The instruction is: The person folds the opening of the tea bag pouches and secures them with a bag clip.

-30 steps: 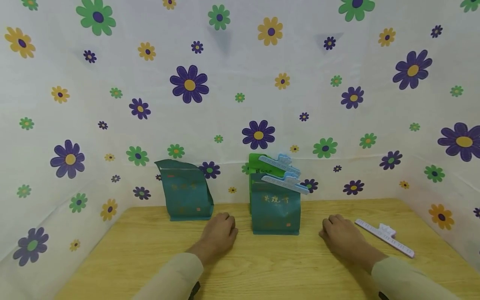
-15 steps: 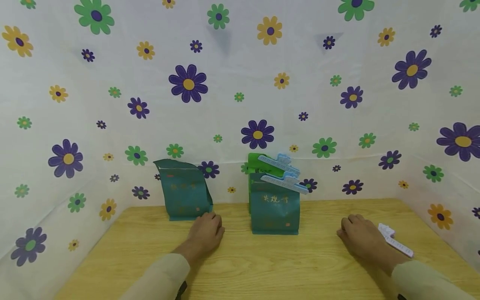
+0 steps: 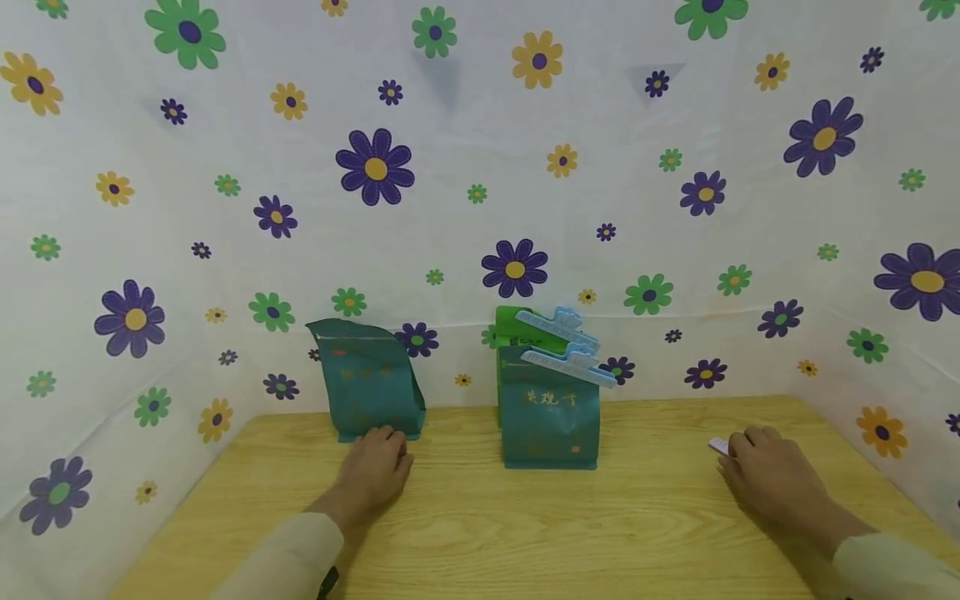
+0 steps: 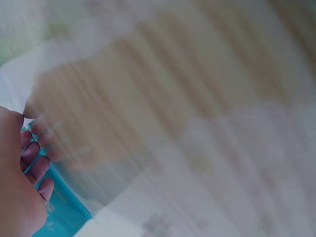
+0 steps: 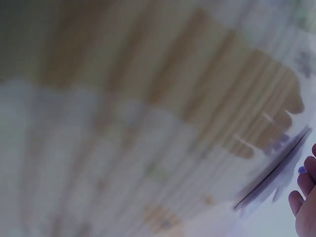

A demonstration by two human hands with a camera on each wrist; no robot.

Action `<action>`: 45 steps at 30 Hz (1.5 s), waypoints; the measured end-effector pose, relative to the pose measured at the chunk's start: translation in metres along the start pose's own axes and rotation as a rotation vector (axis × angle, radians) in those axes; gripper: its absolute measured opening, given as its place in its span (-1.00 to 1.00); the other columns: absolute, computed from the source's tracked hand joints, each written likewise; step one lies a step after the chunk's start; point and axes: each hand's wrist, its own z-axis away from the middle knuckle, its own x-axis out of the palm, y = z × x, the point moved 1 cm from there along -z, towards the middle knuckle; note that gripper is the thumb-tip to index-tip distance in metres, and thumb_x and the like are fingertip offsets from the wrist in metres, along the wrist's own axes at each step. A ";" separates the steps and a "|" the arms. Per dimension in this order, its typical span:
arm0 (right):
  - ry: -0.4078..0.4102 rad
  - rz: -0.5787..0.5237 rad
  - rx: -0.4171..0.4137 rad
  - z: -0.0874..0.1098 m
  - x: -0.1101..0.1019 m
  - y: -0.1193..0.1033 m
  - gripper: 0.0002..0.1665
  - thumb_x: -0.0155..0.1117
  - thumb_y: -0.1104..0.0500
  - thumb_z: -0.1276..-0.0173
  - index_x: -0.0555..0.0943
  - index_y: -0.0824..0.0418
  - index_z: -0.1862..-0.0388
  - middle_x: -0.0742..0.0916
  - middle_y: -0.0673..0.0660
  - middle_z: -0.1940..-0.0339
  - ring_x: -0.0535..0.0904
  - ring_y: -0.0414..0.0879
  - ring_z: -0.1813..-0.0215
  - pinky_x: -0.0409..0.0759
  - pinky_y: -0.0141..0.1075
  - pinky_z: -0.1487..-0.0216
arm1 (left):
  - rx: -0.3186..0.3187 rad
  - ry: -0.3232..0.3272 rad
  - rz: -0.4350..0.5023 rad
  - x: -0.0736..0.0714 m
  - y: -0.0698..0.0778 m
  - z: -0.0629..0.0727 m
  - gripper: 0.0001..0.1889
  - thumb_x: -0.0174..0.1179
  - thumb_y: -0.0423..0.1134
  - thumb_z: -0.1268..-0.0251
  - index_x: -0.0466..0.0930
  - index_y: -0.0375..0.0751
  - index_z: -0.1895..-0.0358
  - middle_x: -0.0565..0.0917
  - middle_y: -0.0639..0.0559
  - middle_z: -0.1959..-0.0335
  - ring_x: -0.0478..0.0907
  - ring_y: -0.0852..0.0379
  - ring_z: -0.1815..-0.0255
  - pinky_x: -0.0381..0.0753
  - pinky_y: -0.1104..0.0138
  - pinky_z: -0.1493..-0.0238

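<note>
A teal tea bag [image 3: 369,379] stands upright at the back left, its top leaning and unclipped. My left hand [image 3: 372,467] is just in front of its base, fingers loosely curled and holding nothing. In the left wrist view, my left hand [image 4: 19,173] overlaps the teal bag [image 4: 66,212]; contact cannot be told. At the right, my right hand [image 3: 772,475] lies over a pale lilac ruler clip [image 3: 717,446], hiding most of it. In the right wrist view, the clip [image 5: 271,173] is beside my loosely bent right fingers [image 5: 307,182], with no grip visible.
Near the middle stands another teal tea bag [image 3: 551,425], in front of a bright green bag [image 3: 512,321]. Light blue ruler clips [image 3: 568,364] sit tilted across both tops. A flowered white cloth [image 3: 450,208] walls in the wooden table [image 3: 525,542].
My left hand has moved left, to the front of the left teal bag. My right hand has moved right and now covers most of the lilac clip. The bags have stayed put.
</note>
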 end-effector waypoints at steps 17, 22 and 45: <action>-0.057 0.055 0.072 0.020 -0.004 0.036 -0.56 0.32 0.11 -0.32 0.55 0.44 0.01 0.60 0.37 0.18 0.53 0.19 0.22 0.57 0.09 0.24 | -0.101 -0.006 -0.036 -0.008 -0.061 0.019 -0.82 0.18 -0.18 -0.37 0.52 -0.19 0.36 0.52 -0.03 0.41 0.51 -0.05 0.32 0.54 -0.03 0.21; -0.095 0.061 0.098 0.023 -0.004 0.041 -0.55 0.31 0.11 -0.34 0.51 0.44 -0.02 0.59 0.37 0.17 0.50 0.17 0.24 0.56 0.08 0.26 | -0.165 -0.011 0.011 -0.014 -0.072 0.022 -0.80 0.14 -0.17 -0.39 0.52 -0.24 0.33 0.56 -0.08 0.38 0.53 -0.10 0.30 0.53 -0.10 0.18; -0.128 0.153 0.062 0.024 0.001 0.036 -0.61 0.28 0.10 -0.37 0.51 0.42 0.07 0.65 0.29 0.24 0.57 0.18 0.20 0.58 0.11 0.21 | -0.311 -0.008 0.157 -0.013 -0.083 0.012 -0.29 -0.05 -0.18 -0.48 -0.06 -0.65 -0.43 0.45 -0.57 -0.21 0.36 -0.54 -0.24 0.31 -0.38 -0.14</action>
